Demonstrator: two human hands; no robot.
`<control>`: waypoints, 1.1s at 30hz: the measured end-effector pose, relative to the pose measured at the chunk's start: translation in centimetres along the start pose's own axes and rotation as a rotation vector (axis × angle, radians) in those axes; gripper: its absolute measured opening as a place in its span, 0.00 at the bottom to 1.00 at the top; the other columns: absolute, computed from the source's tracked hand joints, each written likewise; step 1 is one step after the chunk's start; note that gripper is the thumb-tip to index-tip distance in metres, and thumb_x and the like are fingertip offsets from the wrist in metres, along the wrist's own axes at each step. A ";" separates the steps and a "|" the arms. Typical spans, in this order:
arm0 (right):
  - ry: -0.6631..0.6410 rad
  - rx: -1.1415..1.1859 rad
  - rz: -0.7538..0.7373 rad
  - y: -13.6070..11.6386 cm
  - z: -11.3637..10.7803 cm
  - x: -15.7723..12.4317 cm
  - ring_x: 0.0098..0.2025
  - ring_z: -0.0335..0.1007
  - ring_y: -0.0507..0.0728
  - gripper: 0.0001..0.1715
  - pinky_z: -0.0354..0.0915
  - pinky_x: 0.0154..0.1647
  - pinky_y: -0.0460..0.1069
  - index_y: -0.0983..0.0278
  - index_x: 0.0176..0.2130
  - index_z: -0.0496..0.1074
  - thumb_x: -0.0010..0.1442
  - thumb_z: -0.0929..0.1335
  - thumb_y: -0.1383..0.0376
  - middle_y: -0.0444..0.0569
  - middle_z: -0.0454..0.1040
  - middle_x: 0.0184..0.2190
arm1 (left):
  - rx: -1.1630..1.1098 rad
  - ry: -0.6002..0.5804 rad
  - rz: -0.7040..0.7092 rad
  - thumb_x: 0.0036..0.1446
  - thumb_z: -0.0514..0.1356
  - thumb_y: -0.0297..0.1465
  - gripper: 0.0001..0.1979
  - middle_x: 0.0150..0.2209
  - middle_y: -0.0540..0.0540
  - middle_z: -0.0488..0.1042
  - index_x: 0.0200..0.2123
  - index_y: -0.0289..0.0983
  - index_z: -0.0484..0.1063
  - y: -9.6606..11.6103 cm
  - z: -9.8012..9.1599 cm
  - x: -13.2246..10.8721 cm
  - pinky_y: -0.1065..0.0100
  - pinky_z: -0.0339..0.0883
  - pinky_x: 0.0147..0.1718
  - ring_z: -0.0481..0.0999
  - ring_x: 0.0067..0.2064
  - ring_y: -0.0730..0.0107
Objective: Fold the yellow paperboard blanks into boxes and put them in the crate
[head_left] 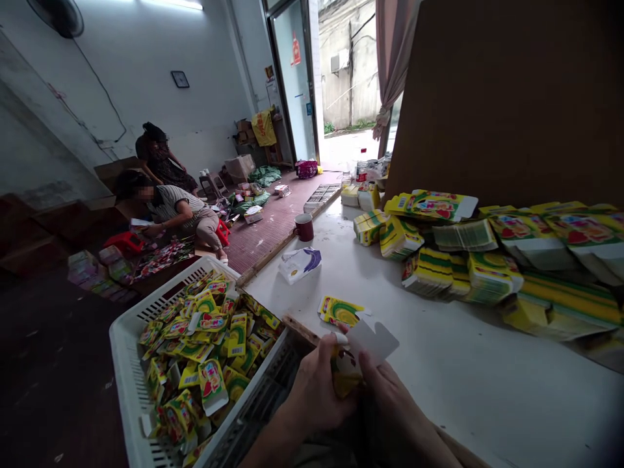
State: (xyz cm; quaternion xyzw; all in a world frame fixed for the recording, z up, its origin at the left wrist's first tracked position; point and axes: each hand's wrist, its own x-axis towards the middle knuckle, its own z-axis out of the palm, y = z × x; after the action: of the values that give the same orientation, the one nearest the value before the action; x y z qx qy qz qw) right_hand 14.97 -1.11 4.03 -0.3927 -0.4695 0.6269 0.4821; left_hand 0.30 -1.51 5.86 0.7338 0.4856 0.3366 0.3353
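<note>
Hands [351,390] around small carton [363,348]

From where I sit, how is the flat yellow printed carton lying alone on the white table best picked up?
Take the flat yellow carton by its near edge, coming from the near side. It lies flat on the white table with bare surface around it, so I would pinch thumb over, finger under.

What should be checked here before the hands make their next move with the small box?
1. Both hands on the box: left hand and right hand grip the small box: ok.
2. Box flap open: white flap up: ok.
3. Box fully folded: cannot tell.
4. Room in the white crate: ok.
5. Flat boxes stacked on the table for later: ok.
6. Mug apart from the hands: ok.
</note>
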 end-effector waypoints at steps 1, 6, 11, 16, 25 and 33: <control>0.003 -0.116 -0.054 0.0 -0.1 0.0 0.55 0.69 0.67 0.30 0.63 0.57 0.63 0.61 0.61 0.63 0.66 0.58 0.51 0.58 0.71 0.55 | -0.023 -0.007 -0.018 0.50 0.64 0.29 0.31 0.41 0.42 0.75 0.55 0.41 0.54 -0.1 0.1 0.1 0.62 0.66 0.37 0.75 0.38 0.56; -0.170 -0.598 -0.305 -0.4 -0.3 -0.1 0.67 0.51 0.64 0.32 0.56 0.63 0.62 0.55 0.66 0.52 0.65 0.60 0.65 0.53 0.50 0.68 | -0.051 0.032 0.012 0.49 0.64 0.28 0.28 0.47 0.37 0.74 0.54 0.40 0.64 -1.2 1.1 0.3 0.57 0.65 0.46 0.73 0.47 0.47; -0.053 -0.678 -0.362 0.6 -0.4 0.3 0.65 0.54 0.61 0.30 0.59 0.62 0.59 0.54 0.62 0.61 0.64 0.57 0.71 0.51 0.54 0.66 | -0.043 0.190 -0.080 0.47 0.66 0.30 0.29 0.47 0.35 0.71 0.53 0.39 0.63 -1.2 1.0 0.3 0.56 0.65 0.48 0.72 0.48 0.47; -0.102 -0.754 -0.352 0.8 -0.9 0.4 0.67 0.50 0.64 0.28 0.60 0.61 0.59 0.56 0.63 0.60 0.64 0.61 0.66 0.54 0.50 0.68 | 0.029 0.153 -0.094 0.48 0.66 0.36 0.23 0.42 0.40 0.73 0.46 0.39 0.65 -0.7 -0.2 0.4 0.57 0.66 0.44 0.73 0.44 0.52; -0.382 -0.823 -0.218 -2.4 -2.7 1.1 0.62 0.60 0.65 0.14 0.65 0.56 0.58 0.60 0.41 0.76 0.64 0.62 0.60 0.57 0.63 0.61 | 0.056 0.043 -0.206 0.41 0.68 0.37 0.37 0.46 0.36 0.74 0.54 0.34 0.57 -0.6 0.0 -0.2 0.54 0.67 0.47 0.74 0.47 0.50; -0.062 -0.616 -0.237 0.4 -1.1 1.0 0.58 0.66 0.58 0.37 0.67 0.55 0.54 0.59 0.65 0.46 0.62 0.64 0.64 0.56 0.61 0.62 | -0.599 0.468 -0.269 0.37 0.72 0.37 0.29 0.39 0.40 0.78 0.45 0.36 0.72 -1.5 -1.6 0.7 0.59 0.70 0.43 0.77 0.42 0.53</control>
State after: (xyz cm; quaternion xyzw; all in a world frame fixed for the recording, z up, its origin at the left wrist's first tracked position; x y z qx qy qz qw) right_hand 15.71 0.07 3.37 -0.4434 -0.6939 0.4068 0.3957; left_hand -1.56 -0.16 5.64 0.4371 0.5211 0.5741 0.4558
